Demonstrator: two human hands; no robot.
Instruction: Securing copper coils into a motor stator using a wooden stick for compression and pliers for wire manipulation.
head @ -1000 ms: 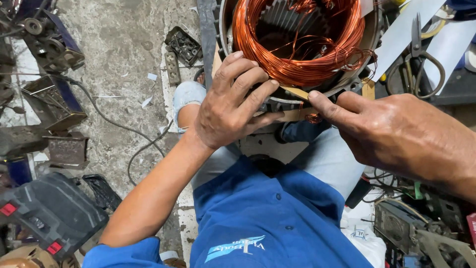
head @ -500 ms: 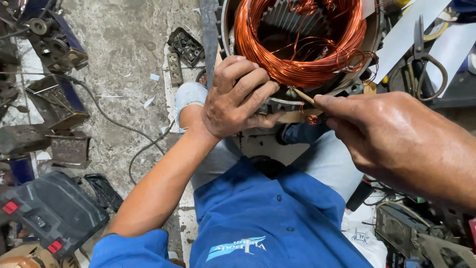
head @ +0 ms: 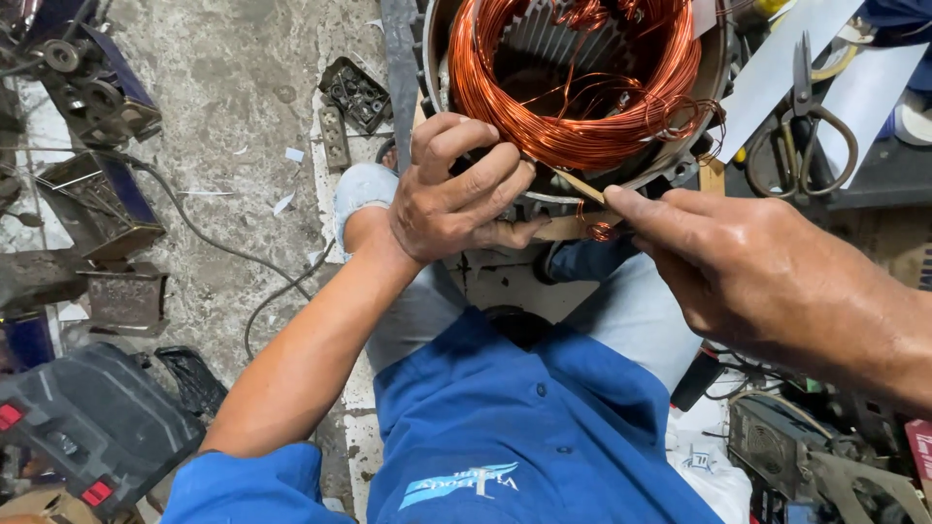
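We hold the motor stator (head: 582, 184) upright between our knees, so its copper winding (head: 544, 116) faces us. Our left hand (head: 456, 194) rests on the near edge of the coil, its fingers curled closed over the wires to press them in place. Our right hand (head: 757, 272) pinches a thin wooden stick (head: 573, 182), its fingers closed on it, with the tip against the winding. Scissors (head: 806, 126) lie far right.

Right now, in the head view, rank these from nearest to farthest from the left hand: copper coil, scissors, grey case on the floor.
1. Copper coil: the left hand rests its fingers on the coil's lower edge.
2. Scissors: upper right, past the coil.
3. Grey case: lower left on the floor, slightly farther out than the scissors.
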